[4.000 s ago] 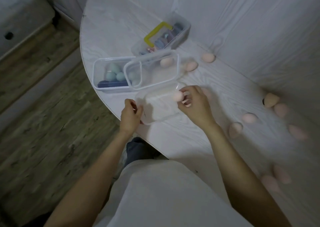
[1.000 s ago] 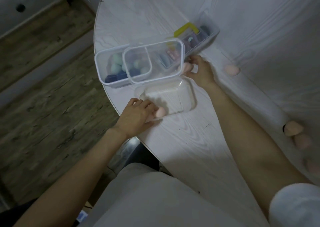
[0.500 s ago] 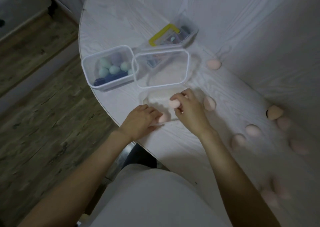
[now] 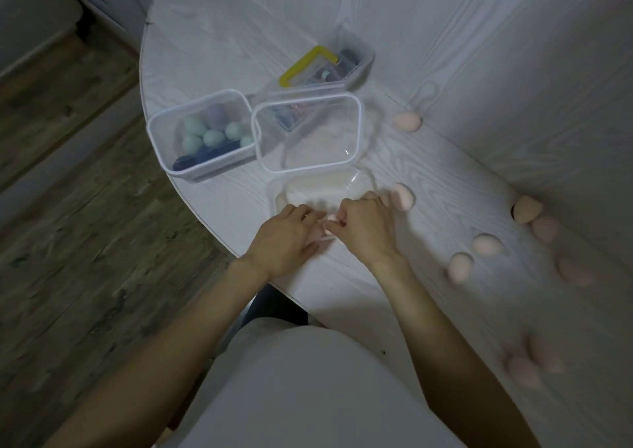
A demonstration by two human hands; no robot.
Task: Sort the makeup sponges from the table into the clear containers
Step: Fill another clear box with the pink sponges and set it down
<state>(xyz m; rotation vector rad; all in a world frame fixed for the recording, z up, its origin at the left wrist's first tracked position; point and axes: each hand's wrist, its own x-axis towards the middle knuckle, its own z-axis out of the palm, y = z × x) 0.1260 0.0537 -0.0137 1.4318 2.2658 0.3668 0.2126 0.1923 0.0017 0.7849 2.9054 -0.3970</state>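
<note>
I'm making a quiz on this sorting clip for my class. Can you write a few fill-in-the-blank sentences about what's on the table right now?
1. The container with the teal sponges stands at the table's ____ edge.
2. The handle on the farthest container is ____ in colour.
3. Both the left hand and the right hand are at the ____ clear container.
4. The loose sponge beside the right hand is ____ in colour.

Missing words: left; yellow; nearest; pink
</note>
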